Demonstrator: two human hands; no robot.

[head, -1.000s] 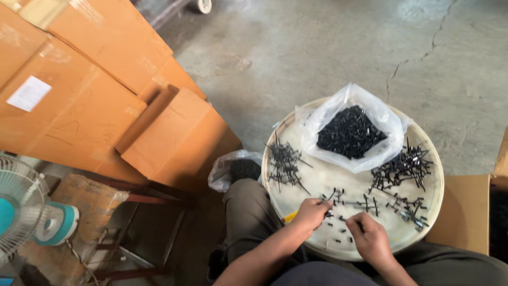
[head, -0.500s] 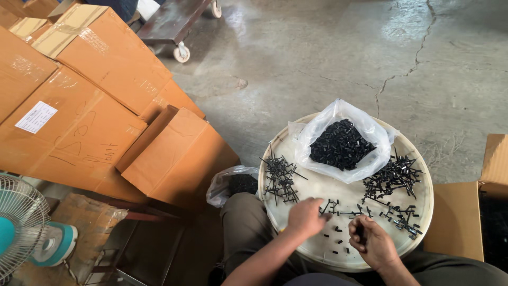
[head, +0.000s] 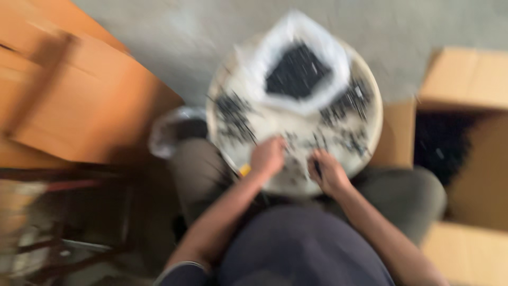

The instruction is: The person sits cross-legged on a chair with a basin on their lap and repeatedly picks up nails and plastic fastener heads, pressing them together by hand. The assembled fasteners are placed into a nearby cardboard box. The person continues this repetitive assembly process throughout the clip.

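Left hand (head: 268, 156) and right hand (head: 329, 172) curled over small black screws (head: 296, 161) at the tray's (head: 370, 132) near edge; grip unclear in blur. Risk: screws get knocked off the rim. Bag (head: 299, 66) behind could spill.

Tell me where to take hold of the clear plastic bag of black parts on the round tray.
Grip the plastic bag by its open rim, at the far peak that stands up clear of the black parts. Come from above and the far side; the hands work the near edge of the tray. Blur hides finer folds.
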